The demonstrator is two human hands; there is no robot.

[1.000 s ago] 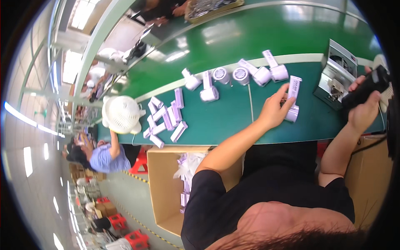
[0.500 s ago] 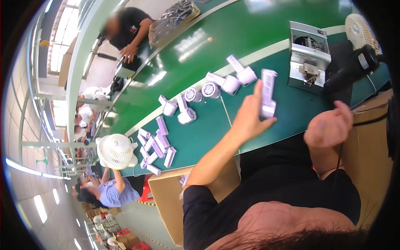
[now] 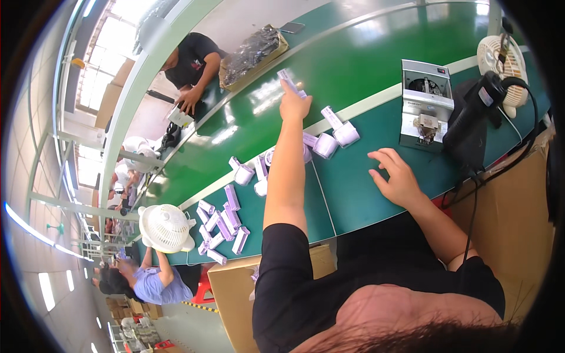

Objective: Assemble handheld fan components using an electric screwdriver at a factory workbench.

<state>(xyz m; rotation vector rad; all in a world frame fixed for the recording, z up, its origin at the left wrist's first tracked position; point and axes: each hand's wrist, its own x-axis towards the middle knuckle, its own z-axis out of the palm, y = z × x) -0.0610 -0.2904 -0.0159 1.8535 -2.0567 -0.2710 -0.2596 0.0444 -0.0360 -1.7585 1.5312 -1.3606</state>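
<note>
My left hand reaches far out over the green belt, its fingers closed on a long lavender-and-white piece with printing on it. Whether that piece touches the belt I cannot tell. Over the near table edge my right hand is open, fingers apart and holding nothing. Beyond it lie lavender-and-white pieces with a round head and a handle, among them one piece and another. My left forearm partly covers others in that row. Several slim lavender pieces lie loosely together at the left.
A grey metal machine stands at the right, beside a black device with a cable and a cream fan. A white fan is at the left end. Cardboard boxes flank me. Across the belt a person handles a white box.
My left hand has carried the lavender piece away and leftward, from the table out over the belt. My right hand has moved left and forward to the table edge.
</note>
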